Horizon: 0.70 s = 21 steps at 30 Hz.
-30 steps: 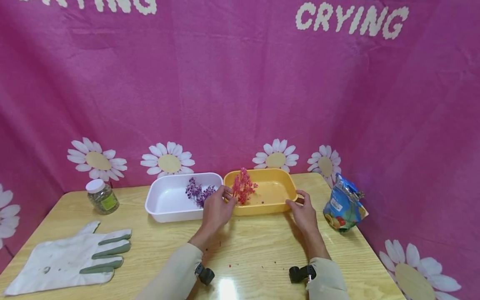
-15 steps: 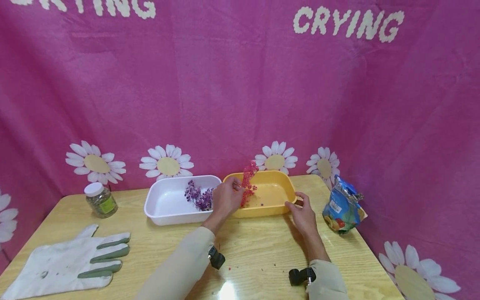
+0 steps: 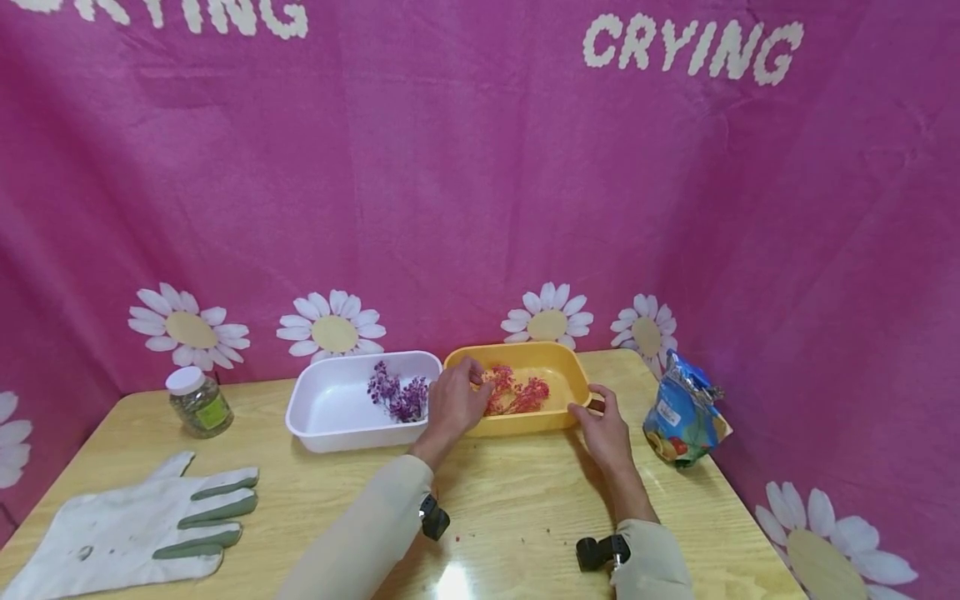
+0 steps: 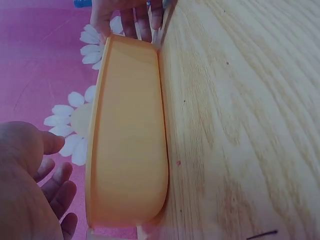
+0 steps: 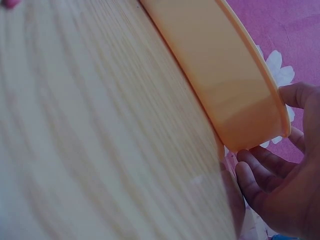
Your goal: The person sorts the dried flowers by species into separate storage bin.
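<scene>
A sprig of small red flowers (image 3: 517,393) lies in the yellow tray (image 3: 558,421). Above the tray's left end is my left hand (image 3: 455,404), beside the sprig; the left wrist view shows this hand's fingers (image 4: 59,192) loosely bent with nothing visible between them. My right hand (image 3: 604,425) grips the tray's right end. Seen from the right wrist, the thumb is on the rim and the fingers (image 5: 265,167) reach under the end. To the left, a white tray (image 3: 318,408) holds purple flower sprigs (image 3: 397,393), partly hidden by my left hand.
A lidded jar (image 3: 201,404) stands at the table's back left, behind a grey-white work glove (image 3: 142,525). The crumpled blue packet (image 3: 682,412) is near the right edge. Small red and dark crumbs dot the wooden table (image 3: 510,500). A pink curtain (image 3: 450,183) hangs behind.
The red sprig stood upright at my left hand; now it lies down in the yellow tray. My left hand has moved right and let go of it. My right hand keeps its hold.
</scene>
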{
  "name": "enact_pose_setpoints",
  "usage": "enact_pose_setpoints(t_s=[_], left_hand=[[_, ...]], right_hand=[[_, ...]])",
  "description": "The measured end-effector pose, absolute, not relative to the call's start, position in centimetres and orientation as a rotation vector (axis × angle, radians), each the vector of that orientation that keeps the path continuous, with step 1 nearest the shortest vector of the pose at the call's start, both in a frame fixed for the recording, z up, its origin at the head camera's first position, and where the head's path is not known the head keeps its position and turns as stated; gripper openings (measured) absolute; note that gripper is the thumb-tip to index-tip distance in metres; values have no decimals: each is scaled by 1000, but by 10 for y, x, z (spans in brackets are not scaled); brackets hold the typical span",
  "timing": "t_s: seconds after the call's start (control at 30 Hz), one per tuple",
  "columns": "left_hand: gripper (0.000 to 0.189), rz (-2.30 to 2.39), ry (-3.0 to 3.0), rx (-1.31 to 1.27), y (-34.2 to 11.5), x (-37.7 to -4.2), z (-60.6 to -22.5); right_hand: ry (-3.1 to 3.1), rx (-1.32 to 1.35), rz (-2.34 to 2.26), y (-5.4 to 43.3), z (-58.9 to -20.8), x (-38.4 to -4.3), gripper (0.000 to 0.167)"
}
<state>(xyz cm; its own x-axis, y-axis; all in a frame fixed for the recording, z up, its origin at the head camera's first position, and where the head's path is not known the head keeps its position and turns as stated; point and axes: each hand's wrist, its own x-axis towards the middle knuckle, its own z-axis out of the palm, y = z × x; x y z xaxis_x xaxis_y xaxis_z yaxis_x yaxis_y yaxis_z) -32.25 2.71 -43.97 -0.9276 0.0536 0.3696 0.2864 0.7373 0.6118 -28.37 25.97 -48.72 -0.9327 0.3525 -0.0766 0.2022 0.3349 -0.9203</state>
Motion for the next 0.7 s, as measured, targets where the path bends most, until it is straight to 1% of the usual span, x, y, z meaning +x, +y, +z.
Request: enact_pose_setpoints(t_s=[0.37,0.57,0.7], left_hand=[[21,-1012,-2554,-299,15,-304,-441],[26,-1017,-2531,-336,5,-290,-446],[26,-1010,-2531,-355,-1,-279,-451]], right_hand=[[-2457,-524,1660,260,-486,-285,59],[-2453,-511,1662,259,-486,-284,58],[-2455,-517,1665,259,-486,-284,58]])
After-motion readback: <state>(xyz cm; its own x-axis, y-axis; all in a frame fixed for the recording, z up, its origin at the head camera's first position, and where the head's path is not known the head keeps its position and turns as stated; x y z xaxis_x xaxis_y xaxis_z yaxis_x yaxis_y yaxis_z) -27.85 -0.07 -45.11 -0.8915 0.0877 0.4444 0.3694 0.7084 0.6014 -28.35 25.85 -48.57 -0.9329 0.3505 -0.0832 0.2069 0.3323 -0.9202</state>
